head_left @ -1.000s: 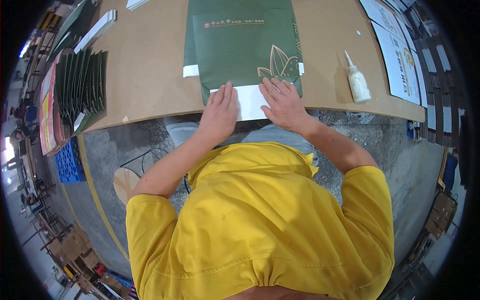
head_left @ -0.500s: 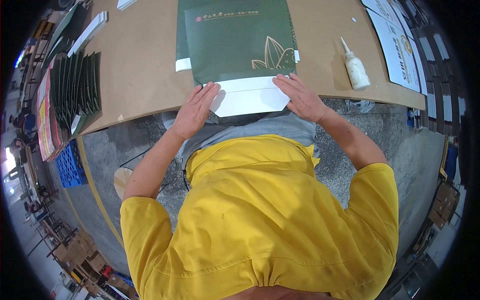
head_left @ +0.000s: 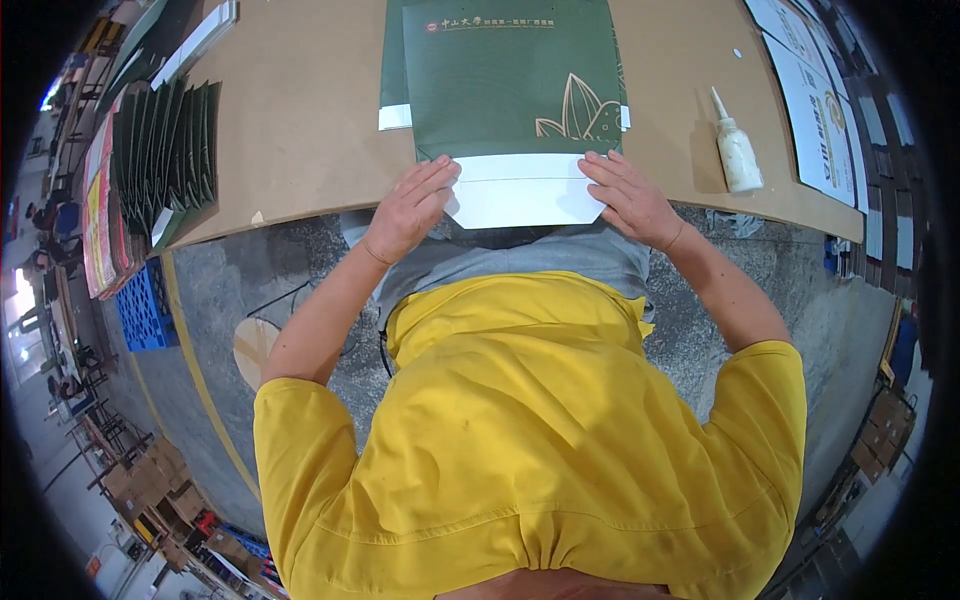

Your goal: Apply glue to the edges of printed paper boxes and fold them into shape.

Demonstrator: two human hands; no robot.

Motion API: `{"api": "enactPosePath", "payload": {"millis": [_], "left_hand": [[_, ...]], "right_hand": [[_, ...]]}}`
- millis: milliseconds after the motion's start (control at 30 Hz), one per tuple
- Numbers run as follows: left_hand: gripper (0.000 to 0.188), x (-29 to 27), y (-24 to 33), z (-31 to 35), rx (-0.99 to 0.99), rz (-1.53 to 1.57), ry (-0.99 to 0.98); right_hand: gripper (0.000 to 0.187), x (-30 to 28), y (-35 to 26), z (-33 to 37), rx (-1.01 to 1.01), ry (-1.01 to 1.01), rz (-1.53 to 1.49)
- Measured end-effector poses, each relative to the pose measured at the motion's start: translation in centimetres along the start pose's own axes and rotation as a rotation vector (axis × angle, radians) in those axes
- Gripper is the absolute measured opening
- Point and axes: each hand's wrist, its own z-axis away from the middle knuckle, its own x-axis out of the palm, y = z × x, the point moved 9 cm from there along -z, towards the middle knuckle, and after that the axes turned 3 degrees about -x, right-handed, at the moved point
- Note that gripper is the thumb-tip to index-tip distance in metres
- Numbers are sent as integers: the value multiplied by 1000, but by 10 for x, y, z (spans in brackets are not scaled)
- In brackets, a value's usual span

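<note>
tan board makes the table point(head_left: 305, 110), its front edge bowing across above the person's lap. grey floor point(head_left: 228, 285) shows below it, speckled, with a yellow line point(head_left: 190, 345) running down the left side. a blue crate point(head_left: 145, 310) stands near that line, and a round stool point(head_left: 255, 350) sits to the left of the person. brown boxes point(head_left: 150, 480) fill the lower left of the room.

the green bag point(head_left: 510, 90) lies flat at the middle of the table, over another green piece point(head_left: 393, 65) that shows past its left side. its white flap point(head_left: 530, 195) points toward the person and juts a little over the front edge. the left hand point(head_left: 412, 205) rests on the flap's left end, fingers stretched and close together; the right hand point(head_left: 635, 198) rests on the right end, fingers slightly apart. whether the thumbs pinch from beneath cannot be told.

tan top runs between the bag and the green stack point(head_left: 165, 150) at far left, and between the bag and the glue bottle point(head_left: 740, 160). white sheets point(head_left: 805, 105) line the right edge.
</note>
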Motion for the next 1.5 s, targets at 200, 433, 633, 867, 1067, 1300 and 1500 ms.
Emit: {"api": "enactPosePath", "payload": {"millis": [200,433,633,867,1067,1300,1500], "left_hand": [[26,-6,-2,0,-14,91,-33],[36,-4,-1,-5,-54,65,-98],[30,-8,-7,-6,-73,109,-46],[12,-12,-16,-15,-243,270,22],[14,-12,-26,-20,-486,326,69],[18,-11,-20,-25,-440,164,81],[15,-6,-18,-35,-437,78,54]], "right_hand": [[34,-4,-8,-2,-13,54,-14],[32,-12,-13,6,90,207,137],[27,-21,-1,2,154,224,6],[24,-16,35,2,539,165,-209],[27,-13,44,-4,790,187,-393],[25,-15,38,-6,638,124,-226],[31,-9,46,-22,739,-2,-145]]}}
